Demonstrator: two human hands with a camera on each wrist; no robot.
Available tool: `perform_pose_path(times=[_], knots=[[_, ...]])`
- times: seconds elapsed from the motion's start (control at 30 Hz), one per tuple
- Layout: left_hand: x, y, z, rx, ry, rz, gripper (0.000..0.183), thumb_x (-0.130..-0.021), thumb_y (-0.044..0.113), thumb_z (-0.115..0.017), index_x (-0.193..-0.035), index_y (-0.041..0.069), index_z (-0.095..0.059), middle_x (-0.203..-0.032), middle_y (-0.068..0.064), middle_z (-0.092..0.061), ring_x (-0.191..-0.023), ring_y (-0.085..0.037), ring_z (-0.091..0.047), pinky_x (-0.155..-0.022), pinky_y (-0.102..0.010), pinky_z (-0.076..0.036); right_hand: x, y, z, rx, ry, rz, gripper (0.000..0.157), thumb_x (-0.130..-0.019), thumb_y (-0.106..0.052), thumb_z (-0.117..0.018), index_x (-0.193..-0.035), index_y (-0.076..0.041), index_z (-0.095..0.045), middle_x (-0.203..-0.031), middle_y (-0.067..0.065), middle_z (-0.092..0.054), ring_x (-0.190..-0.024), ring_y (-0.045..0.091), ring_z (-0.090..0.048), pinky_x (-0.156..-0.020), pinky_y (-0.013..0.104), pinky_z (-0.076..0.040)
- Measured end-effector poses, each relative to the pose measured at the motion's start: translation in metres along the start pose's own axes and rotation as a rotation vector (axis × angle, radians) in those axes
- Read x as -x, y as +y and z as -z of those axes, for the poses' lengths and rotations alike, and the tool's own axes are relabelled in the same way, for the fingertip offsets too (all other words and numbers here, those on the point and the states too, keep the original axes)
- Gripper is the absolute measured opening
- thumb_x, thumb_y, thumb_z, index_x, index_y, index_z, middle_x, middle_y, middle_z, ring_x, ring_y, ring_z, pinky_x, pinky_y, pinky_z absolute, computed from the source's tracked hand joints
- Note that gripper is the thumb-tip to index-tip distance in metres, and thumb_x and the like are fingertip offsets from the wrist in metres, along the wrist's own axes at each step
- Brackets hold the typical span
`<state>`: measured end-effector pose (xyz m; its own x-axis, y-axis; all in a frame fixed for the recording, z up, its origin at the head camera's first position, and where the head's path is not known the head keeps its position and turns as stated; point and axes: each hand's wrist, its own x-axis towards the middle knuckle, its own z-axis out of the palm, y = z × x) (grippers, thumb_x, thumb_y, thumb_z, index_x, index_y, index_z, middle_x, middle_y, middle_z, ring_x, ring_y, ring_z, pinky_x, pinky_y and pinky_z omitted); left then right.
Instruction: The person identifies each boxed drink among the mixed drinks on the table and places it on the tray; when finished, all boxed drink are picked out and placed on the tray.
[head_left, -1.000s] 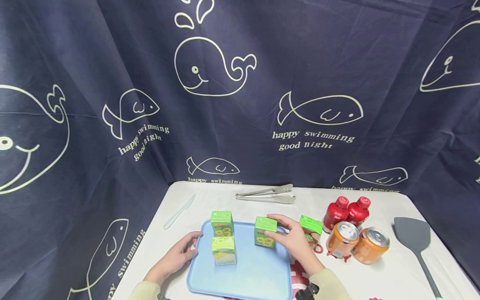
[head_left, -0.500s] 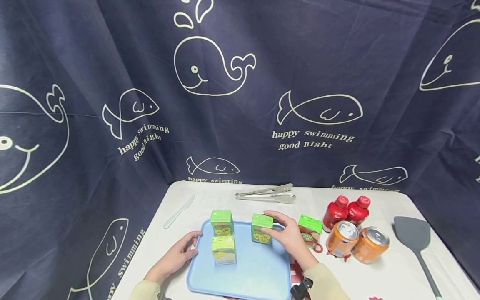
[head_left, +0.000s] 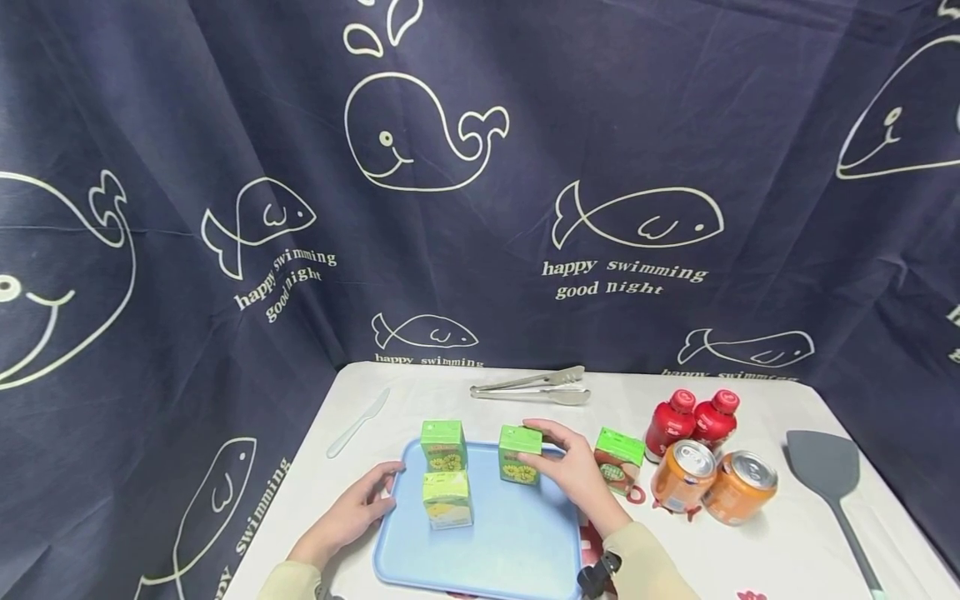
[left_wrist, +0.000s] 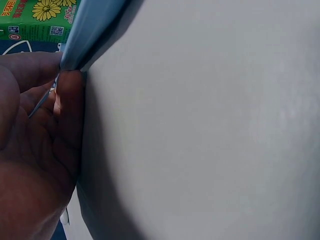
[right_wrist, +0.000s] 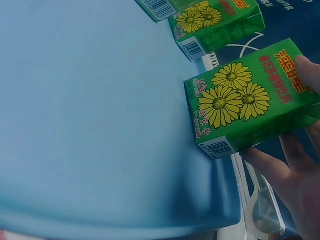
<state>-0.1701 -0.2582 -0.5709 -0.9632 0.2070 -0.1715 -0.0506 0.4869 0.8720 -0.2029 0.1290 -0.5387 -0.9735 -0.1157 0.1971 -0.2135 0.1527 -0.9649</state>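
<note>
My right hand [head_left: 573, 471] grips a green drink carton [head_left: 520, 454] with yellow flowers, thumb on the near side and fingers behind. The carton is upright over the back right part of the blue tray [head_left: 510, 542]; whether it touches the tray I cannot tell. In the right wrist view, the carton's [right_wrist: 240, 100] flower face shows. My left hand [head_left: 356, 508] holds the tray's left rim, its fingertips against the edge in the left wrist view. On the tray's left half stand a matching green carton [head_left: 443, 446] and, in front of it, a yellow-green carton [head_left: 447, 500].
Right of the tray stands a brown-and-green carton [head_left: 618, 461]. Beyond it are two red bottles [head_left: 670, 425] and two orange cans [head_left: 684, 477]. A grey spatula [head_left: 823, 467] lies far right. Metal tongs [head_left: 532, 387] lie behind the tray, a pale knife [head_left: 358, 425] at back left.
My right hand has moved a little left and toward the back with the green drink carton. The left hand stays at the tray's rim.
</note>
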Motion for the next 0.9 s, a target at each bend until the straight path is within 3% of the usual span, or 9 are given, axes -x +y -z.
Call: perform_pose_path(times=[0.13,0.3,0.63,0.9], knots=[[-0.001,-0.002,0.000,-0.014,-0.002,-0.001,0.054,-0.097,0.010,-0.068,-0.149,0.018,-0.056,-0.153,-0.015,-0.051,-0.130,-0.033,-0.051,-0.107,-0.055,-0.041,0.001,0.001,0.000,-0.023,-0.018,0.008,0.053,-0.083,-0.008,-0.089,-0.132,-0.007,-0.071,-0.128,0.010,-0.070,-0.117,0.029,-0.066,-0.091,0.028,-0.057],[-0.001,-0.003,0.000,-0.023,-0.004,-0.001,0.054,-0.097,0.010,-0.068,-0.149,0.018,-0.056,-0.154,-0.016,-0.050,-0.130,-0.031,-0.051,-0.101,-0.050,-0.044,0.002,0.000,0.001,-0.011,-0.046,0.042,0.052,-0.086,-0.009,-0.087,-0.134,-0.006,-0.069,-0.130,0.011,-0.069,-0.118,0.029,-0.065,-0.094,0.031,-0.056],[-0.002,-0.005,0.000,-0.039,-0.003,-0.009,0.053,-0.097,0.012,-0.068,-0.149,0.018,-0.056,-0.152,-0.016,-0.051,-0.123,-0.028,-0.052,-0.094,-0.044,-0.047,0.007,-0.014,0.009,0.078,-0.063,0.175,0.054,-0.087,-0.010,-0.086,-0.137,-0.009,-0.066,-0.138,0.007,-0.066,-0.130,0.030,-0.059,-0.107,0.051,-0.047],[-0.004,-0.008,0.000,-0.018,-0.008,-0.016,0.055,-0.097,0.010,-0.067,-0.150,0.017,-0.055,-0.147,-0.015,-0.053,-0.110,-0.024,-0.056,-0.080,-0.034,-0.051,0.010,-0.028,0.020,0.075,-0.064,0.165,0.056,-0.088,-0.010,-0.085,-0.140,-0.012,-0.064,-0.141,0.004,-0.064,-0.133,0.025,-0.056,-0.111,0.044,-0.044]])
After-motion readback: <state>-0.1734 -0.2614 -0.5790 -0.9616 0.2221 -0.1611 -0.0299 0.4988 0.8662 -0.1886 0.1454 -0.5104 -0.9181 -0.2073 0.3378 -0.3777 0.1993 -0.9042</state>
